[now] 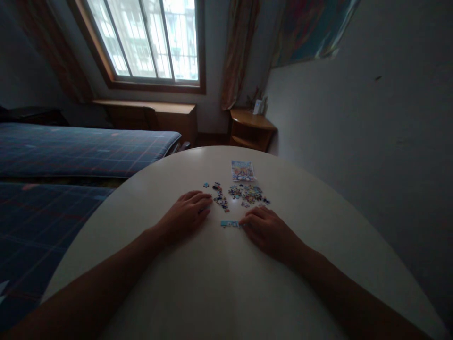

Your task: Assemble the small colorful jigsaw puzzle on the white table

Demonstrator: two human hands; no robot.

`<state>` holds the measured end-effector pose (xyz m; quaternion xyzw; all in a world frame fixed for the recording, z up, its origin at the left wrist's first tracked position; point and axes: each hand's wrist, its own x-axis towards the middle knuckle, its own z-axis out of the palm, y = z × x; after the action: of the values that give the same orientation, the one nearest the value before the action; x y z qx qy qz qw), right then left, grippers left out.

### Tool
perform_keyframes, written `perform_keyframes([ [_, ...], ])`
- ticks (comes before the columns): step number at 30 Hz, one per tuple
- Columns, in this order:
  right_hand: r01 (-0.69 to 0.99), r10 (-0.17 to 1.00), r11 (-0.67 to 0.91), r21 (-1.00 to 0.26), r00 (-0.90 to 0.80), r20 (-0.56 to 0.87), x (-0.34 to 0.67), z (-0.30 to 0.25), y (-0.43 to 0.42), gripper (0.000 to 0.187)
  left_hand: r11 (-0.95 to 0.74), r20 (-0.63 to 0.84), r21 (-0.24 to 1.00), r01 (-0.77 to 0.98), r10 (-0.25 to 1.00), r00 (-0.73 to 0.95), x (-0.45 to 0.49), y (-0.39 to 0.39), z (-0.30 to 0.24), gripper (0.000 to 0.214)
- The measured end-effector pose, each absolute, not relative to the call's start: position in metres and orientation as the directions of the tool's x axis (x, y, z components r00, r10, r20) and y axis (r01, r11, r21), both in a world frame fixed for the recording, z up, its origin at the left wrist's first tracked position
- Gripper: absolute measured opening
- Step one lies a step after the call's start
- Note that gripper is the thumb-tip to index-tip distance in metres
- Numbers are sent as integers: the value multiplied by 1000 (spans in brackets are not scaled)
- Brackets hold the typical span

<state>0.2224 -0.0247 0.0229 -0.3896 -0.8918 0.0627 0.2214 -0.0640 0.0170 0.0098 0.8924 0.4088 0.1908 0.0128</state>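
My left hand point(193, 208) lies low over the table, its fingers stretched toward a loose row of small jigsaw pieces point(221, 198). A dark bit, perhaps a puzzle piece, shows between its thumb and fingers. My right hand point(264, 230) has its fingers bent and pressed together on the right end of a short strip of joined jigsaw pieces point(229, 223), blue along the top. Its fingertips hide that end. Just beyond this hand is a heap of mixed jigsaw pieces point(249, 192). One blue piece point(206, 185) sits apart at the upper left.
A colourful printed sheet or packet point(242, 171) lies behind the heap on the round white table point(198, 293). Beds with plaid covers point(81, 148) stand at the left. A wooden corner shelf point(253, 120) and a wall point(371, 141) are beyond the table's right side.
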Motion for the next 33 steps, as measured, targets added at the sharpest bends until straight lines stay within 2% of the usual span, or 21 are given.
perform_keyframes([
  [8, 673, 720, 690, -266, -600, 349, 222, 21, -24, 13, -765, 241, 128, 631, 641, 729, -63, 13, 13, 43],
  [19, 695, 739, 669, -263, -586, 334, 219, 27, -27, 15, -815, 389, 104, 570, 560, 731, -56, 10, 17, 26],
  [23, 791, 824, 545, -278, -445, 350, 221, 24, -22, 19, -843, 402, 85, 532, 517, 755, -56, 7, 20, 21],
  [28, 884, 888, 406, -232, -322, 328, 232, 19, -10, 51, -857, 382, 87, 508, 500, 777, -56, 7, 21, 22],
  [33, 918, 919, 336, -212, -270, 287, 237, 18, -7, 48, -881, 382, 90, 465, 462, 801, -58, 9, 18, 24],
])
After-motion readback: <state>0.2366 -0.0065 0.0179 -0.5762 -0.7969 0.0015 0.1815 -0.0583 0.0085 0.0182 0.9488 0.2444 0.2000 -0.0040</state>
